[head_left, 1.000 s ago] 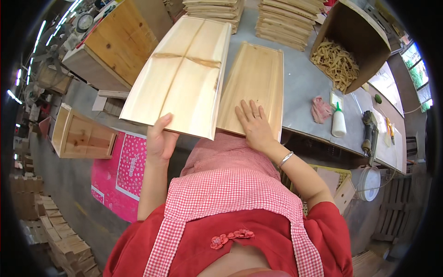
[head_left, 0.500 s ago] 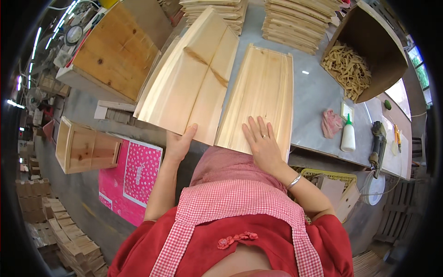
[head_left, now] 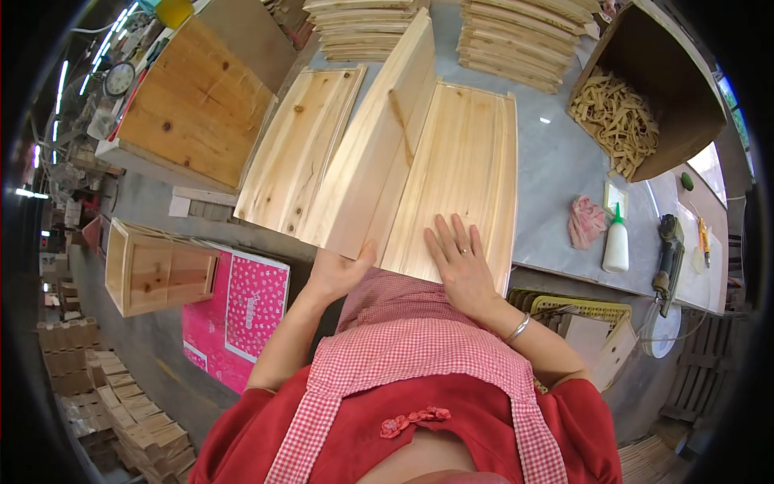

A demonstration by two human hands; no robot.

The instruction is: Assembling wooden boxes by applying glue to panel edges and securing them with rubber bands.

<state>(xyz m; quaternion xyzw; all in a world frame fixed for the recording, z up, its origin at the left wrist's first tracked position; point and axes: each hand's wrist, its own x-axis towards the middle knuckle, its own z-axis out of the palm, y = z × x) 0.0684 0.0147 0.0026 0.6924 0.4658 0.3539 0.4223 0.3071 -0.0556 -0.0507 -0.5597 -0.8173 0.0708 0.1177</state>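
Observation:
My left hand (head_left: 343,273) grips the near lower edge of a pale wooden panel (head_left: 375,153), which stands tilted up on its long side. That panel leans close along the left side of another wooden panel (head_left: 472,153) lying flat on the table. On the near end of the flat panel rests my right hand (head_left: 466,274), fingers spread, with a ring and a bangle on it. To the left of the raised panel lies a third knotty panel (head_left: 294,149), partly hidden by it.
Stacks of panels (head_left: 520,40) stand at the back. A carton (head_left: 685,89) of tan strips, a pink cloth (head_left: 587,223), a white glue bottle (head_left: 616,246) and a dark power tool (head_left: 668,262) are on the right. A wooden box (head_left: 157,268) sits at the left.
My left hand has moved right and turned the panel up to a steeper tilt, baring the knotty panel on the left. My right hand stays spread on the flat panel.

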